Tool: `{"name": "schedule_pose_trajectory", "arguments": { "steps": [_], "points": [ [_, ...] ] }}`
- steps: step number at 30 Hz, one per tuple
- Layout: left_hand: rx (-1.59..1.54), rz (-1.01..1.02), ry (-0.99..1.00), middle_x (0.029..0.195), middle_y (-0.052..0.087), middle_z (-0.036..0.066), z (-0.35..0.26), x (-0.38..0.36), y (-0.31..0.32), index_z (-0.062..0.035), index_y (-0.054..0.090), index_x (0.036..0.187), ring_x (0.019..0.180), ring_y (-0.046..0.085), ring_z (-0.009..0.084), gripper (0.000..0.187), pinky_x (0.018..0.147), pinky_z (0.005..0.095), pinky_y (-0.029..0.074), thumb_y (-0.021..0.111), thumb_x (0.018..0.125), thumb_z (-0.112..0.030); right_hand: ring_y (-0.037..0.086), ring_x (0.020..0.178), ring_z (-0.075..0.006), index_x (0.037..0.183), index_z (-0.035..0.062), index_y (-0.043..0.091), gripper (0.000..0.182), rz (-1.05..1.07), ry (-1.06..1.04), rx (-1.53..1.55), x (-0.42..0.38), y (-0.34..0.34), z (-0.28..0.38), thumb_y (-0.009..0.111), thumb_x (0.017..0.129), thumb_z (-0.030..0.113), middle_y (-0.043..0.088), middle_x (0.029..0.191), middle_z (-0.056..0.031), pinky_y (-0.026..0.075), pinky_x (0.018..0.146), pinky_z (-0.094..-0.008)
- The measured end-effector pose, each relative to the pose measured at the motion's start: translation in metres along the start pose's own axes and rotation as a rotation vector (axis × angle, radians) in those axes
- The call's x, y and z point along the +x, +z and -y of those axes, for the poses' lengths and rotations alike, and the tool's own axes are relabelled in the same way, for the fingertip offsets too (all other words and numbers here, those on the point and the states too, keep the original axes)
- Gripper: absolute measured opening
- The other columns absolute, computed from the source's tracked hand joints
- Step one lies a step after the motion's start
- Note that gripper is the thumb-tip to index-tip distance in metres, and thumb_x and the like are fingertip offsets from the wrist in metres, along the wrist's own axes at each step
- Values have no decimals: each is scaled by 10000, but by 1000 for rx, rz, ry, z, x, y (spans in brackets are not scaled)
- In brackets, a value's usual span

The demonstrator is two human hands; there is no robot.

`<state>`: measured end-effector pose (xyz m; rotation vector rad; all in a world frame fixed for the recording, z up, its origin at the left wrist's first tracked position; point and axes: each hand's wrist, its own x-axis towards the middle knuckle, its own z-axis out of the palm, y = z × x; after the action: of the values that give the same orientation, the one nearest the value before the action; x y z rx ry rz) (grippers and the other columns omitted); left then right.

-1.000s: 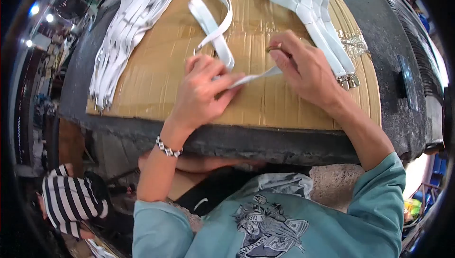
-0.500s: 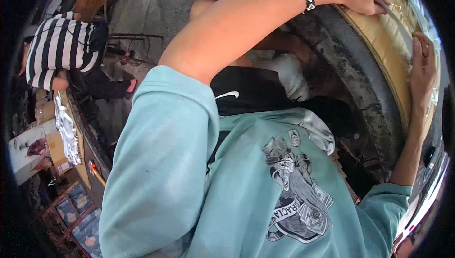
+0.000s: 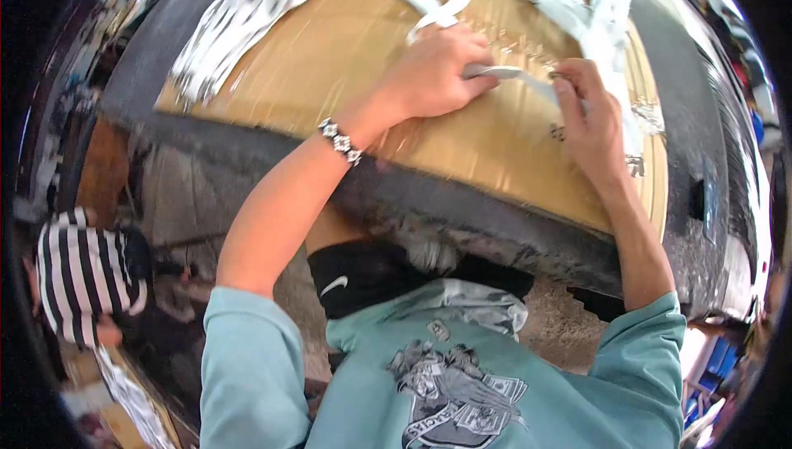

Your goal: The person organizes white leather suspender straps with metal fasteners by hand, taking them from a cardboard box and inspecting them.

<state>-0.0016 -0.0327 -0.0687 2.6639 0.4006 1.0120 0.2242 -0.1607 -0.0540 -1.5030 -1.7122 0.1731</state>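
My left hand point(image 3: 445, 74), with a beaded bracelet point(image 3: 340, 142) at its wrist, is closed round a white strap point(image 3: 503, 72). More of the strap loops out above that hand. From there it stretches across to my right hand point(image 3: 590, 111), where thumb and fingers pinch its other part beside a small metal-looking end. Both hands are just above a sheet of brown cardboard point(image 3: 330, 61). A row of small shiny metal pieces point(image 3: 524, 49) lies on the cardboard between and beyond the hands.
A bundle of white straps with metal ends point(image 3: 239, 28) lies at the left of the cardboard, another bundle point(image 3: 606, 28) at the right. The dark table's edge point(image 3: 462, 202) runs before me. At far left is a person in a striped shirt point(image 3: 87, 276).
The view has swung round, so the cardboard and both hands now sit nearer the middle. The strap stays held between my two hands.
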Motion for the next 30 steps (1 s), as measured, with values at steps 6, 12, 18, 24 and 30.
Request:
{"name": "schedule_pose_trajectory", "arguments": {
  "steps": [6, 12, 18, 24, 30],
  "points": [
    [-289, 348, -135, 808, 615, 74, 7, 57, -15, 26, 732, 931, 711, 543, 179, 131, 643, 327, 413, 777, 885, -88, 672, 686, -319, 1152, 47, 576, 157, -3, 110, 0, 6, -18, 6, 595, 1025, 138, 686, 825, -168, 508, 642, -413],
    [-407, 653, -328, 786, 618, 30, 26, 93, -10, 8, 723, 883, 695, 521, 86, 127, 605, 280, 406, 791, 872, -98, 666, 700, -366, 1107, 44, 585, 114, 65, 134, 62, 5, -23, 3, 590, 1018, 116, 660, 807, -171, 517, 648, -455],
    [-329, 316, 82, 773, 597, 46, 20, 69, 13, -41, 744, 874, 680, 564, 242, 144, 613, 360, 438, 783, 742, -86, 617, 654, -212, 1079, -6, 622, 284, 252, -218, 83, -7, -30, -12, 694, 807, 33, 630, 826, -94, 430, 533, -349],
    [-459, 461, -93, 834, 657, 13, 15, 67, 6, -46, 779, 965, 700, 575, 211, 371, 666, 361, 425, 816, 605, -127, 582, 564, -171, 1086, -25, 604, 304, 159, -123, 311, 3, -26, -23, 729, 817, 41, 687, 825, -140, 369, 483, -295],
    [-594, 509, -141, 840, 663, 7, 24, 63, 3, -36, 784, 953, 700, 569, 208, 354, 661, 356, 394, 806, 609, -120, 552, 522, -163, 1084, -28, 590, 293, 142, -83, 422, -1, -21, -25, 744, 839, 13, 690, 810, -154, 343, 456, -282]
  ]
}}
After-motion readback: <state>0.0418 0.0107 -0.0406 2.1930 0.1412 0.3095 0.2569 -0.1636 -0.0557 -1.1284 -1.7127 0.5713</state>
